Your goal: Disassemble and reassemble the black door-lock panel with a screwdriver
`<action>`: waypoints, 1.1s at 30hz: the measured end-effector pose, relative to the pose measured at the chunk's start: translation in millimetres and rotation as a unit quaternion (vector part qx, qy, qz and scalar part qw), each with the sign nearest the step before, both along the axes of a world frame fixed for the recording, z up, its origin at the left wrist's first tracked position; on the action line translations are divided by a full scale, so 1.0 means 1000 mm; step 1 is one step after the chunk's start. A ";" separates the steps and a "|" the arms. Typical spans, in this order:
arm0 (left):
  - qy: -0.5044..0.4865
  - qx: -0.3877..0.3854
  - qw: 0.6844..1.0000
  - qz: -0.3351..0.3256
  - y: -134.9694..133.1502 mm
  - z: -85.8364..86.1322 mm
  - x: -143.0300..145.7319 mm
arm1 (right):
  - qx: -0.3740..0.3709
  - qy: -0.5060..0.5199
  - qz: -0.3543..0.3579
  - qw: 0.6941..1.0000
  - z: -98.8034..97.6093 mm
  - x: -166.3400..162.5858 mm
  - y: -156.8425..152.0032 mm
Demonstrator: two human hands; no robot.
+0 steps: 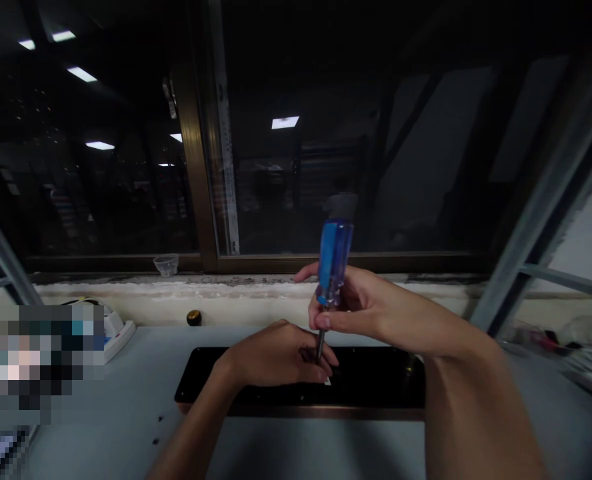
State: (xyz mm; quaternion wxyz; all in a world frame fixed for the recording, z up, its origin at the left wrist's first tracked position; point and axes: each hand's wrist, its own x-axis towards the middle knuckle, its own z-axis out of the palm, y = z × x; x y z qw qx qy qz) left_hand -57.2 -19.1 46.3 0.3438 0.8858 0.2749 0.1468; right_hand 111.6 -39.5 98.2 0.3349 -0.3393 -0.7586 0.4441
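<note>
A screwdriver (335,257) with a clear blue handle stands nearly upright, its shaft pointing down at a long black panel (376,377) with a copper-coloured edge. My right hand (359,303) grips it where handle and shaft meet, thumb and fingers closed, one finger stretched out behind. Around the lower shaft, my left hand (286,353) is closed with thumb and fingers, resting over the panel's middle. The screwdriver's tip is hidden by the left fingers. A small white patch (327,381) shows on the panel beside the left thumb. Small screw points run along the panel's edges.
Two small dark pieces (155,441) lie on the pale table (101,413) at left. A small black-and-gold round object (194,317) stands at the back, below a clear plastic cup (167,265) on the sill. A white power strip (119,339) sits at left; metal posts (521,267) flank the table.
</note>
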 end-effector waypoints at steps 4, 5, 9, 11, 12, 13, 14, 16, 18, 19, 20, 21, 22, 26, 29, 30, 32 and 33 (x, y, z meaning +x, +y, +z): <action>-0.048 -0.007 0.998 0.026 0.000 -0.001 0.003 | -0.046 0.026 0.044 0.998 0.001 0.004 -0.002; -0.050 0.006 0.998 0.039 -0.001 -0.001 0.005 | -0.041 0.022 0.028 0.999 0.001 0.004 -0.001; -0.033 0.065 0.994 0.081 -0.001 -0.004 0.013 | -0.024 -0.024 -0.038 0.999 0.001 -0.002 0.004; -0.022 0.079 0.993 0.088 -0.001 -0.005 0.015 | -0.031 -0.032 -0.044 0.998 0.001 -0.004 0.006; -0.020 0.074 0.994 0.084 -0.001 -0.005 0.014 | -0.033 -0.028 -0.043 0.998 0.001 -0.005 0.006; -0.019 0.059 0.996 0.072 -0.001 -0.004 0.013 | -0.031 -0.021 -0.044 0.998 0.000 -0.005 0.006; -0.020 0.037 0.998 0.055 -0.001 -0.004 0.011 | -0.025 -0.012 -0.046 0.999 -0.001 -0.005 0.006; -0.028 -0.003 0.999 0.026 -0.001 -0.002 0.007 | -0.009 0.006 -0.049 0.999 -0.002 -0.003 0.006; -0.036 -0.007 0.999 0.025 -0.001 -0.001 0.004 | -0.003 0.017 -0.039 0.999 -0.002 -0.002 0.005; -0.037 0.005 0.999 0.032 0.000 -0.001 0.004 | -0.004 0.018 -0.031 0.999 -0.003 -0.001 0.005; -0.037 0.020 0.998 0.043 0.000 -0.001 0.004 | -0.007 0.017 -0.026 1.000 -0.003 -0.001 0.005; -0.035 0.036 0.997 0.053 0.000 -0.002 0.005 | -0.008 0.015 -0.025 1.000 -0.003 -0.001 0.005; -0.031 0.048 0.996 0.062 0.000 -0.002 0.007 | -0.007 0.012 -0.030 0.999 -0.003 -0.001 0.006; -0.018 0.069 0.994 0.082 0.001 -0.005 0.011 | 0.014 -0.011 -0.060 0.998 -0.003 -0.002 0.007; -0.014 0.034 0.997 0.072 0.001 -0.004 0.008 | 0.040 -0.021 -0.093 0.995 -0.001 -0.002 0.005; -0.010 0.014 0.998 0.065 0.001 -0.004 0.006 | 0.048 -0.019 -0.107 0.993 0.000 -0.002 0.004; 0.009 -0.025 0.998 0.049 0.001 -0.003 0.001 | 0.065 -0.009 -0.129 0.989 0.002 -0.001 0.002; 0.022 -0.040 0.998 0.040 0.001 -0.003 0.000 | 0.072 -0.004 -0.137 0.988 0.003 0.000 0.001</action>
